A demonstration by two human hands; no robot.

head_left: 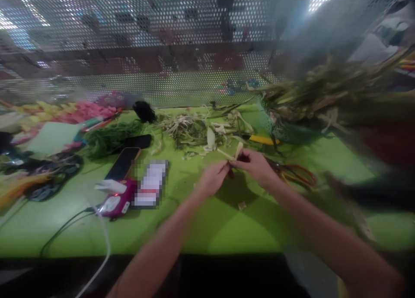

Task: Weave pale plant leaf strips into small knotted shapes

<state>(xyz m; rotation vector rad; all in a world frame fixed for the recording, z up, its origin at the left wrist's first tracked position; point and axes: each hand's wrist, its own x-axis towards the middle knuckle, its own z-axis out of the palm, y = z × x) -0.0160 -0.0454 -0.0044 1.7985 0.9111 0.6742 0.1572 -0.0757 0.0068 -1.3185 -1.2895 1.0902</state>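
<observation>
My left hand [214, 177] and my right hand [256, 165] meet over the green table, fingers pinched close together. Between them is a pale dried husk strip [239, 149], its tip pointing up from the fingertips. A thin stalk-like end [224, 153] sticks out to the left; whether it is part of the same piece I cannot tell. Both hands appear closed on the strip, though the fingertips partly hide it. Just beyond my hands lies a loose heap of dried husks [184, 126]. Scissors with orange handles [300, 175] rest to the right, partly behind my right forearm.
At the back right a green basket [281, 131] overflows with dried leaves. A yellow-handled tool [262, 140] lies before it. On the left are a dark phone [122, 163], a blurred-out phone [151, 183], a purple corded device [119, 201] and green fibre [112, 136]. Perforated metal stands behind.
</observation>
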